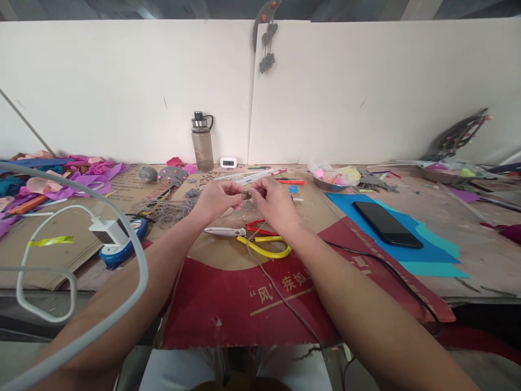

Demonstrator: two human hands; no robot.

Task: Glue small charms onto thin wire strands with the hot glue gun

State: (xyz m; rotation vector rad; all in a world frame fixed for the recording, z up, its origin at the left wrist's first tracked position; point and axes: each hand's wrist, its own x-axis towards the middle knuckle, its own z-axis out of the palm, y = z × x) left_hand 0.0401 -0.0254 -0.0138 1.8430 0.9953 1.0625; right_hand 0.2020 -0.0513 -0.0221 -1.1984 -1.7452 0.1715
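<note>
My left hand [217,200] and my right hand [273,202] meet above the middle of the cardboard sheet [228,326]. Both pinch a small dark greyish piece [246,194] between their fingertips; its exact shape is too small to make out. A thin grey cord [280,293] hangs down from near my right hand and runs over the red part of the cardboard to its front edge. Just below the hands lie scissors with yellow handles [264,252] and a red-handled tool [254,224], partly overlapping. Left of them is a tangle of grey cord [173,212].
A bottle [202,144] and a small digital clock [228,162] stand at the back. A phone [386,224] lies on blue sheets at right, near a bowl [329,183]. At left are a charger on a blue power strip [122,252], a looping white cable [144,266] and colourful paper [93,176].
</note>
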